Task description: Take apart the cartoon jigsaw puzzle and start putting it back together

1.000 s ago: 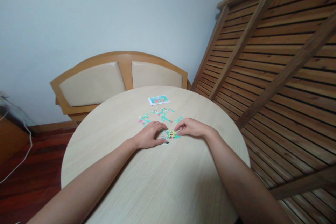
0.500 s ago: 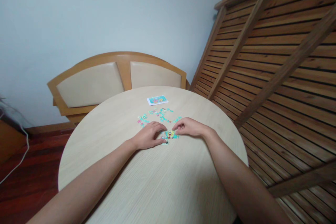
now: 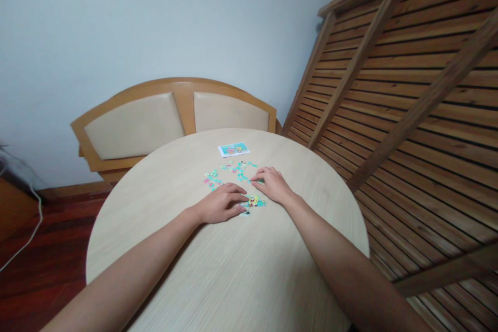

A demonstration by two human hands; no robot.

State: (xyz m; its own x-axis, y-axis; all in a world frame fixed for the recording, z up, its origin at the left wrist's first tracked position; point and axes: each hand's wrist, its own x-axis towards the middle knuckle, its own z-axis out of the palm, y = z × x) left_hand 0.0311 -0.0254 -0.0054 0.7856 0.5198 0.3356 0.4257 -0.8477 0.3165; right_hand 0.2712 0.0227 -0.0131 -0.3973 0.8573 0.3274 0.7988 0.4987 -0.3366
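Observation:
A partly joined jigsaw puzzle [image 3: 254, 201] with a yellow cartoon figure on teal lies on the round table. My left hand [image 3: 221, 204] rests at its left side, fingers apart, the tips touching its edge and hiding part of it. Just beyond the puzzle is my right hand [image 3: 274, 185], with thumb and forefinger brought together on a small teal puzzle piece, mostly hidden by the fingertips. Loose puzzle pieces [image 3: 212, 178], teal and pink, are scattered past both hands.
A picture card [image 3: 234, 149] with the cartoon scene lies towards the far edge of the round table [image 3: 187, 270]. Behind stands a padded headboard [image 3: 189, 106] against the wall. Wooden slats [image 3: 389, 88] lean at the right. A white cable [image 3: 39, 218] hangs at the left.
My right hand has moved away from the joined puzzle, up and slightly left to the loose pieces. My left hand stays at the puzzle, with its fingers slightly shifted.

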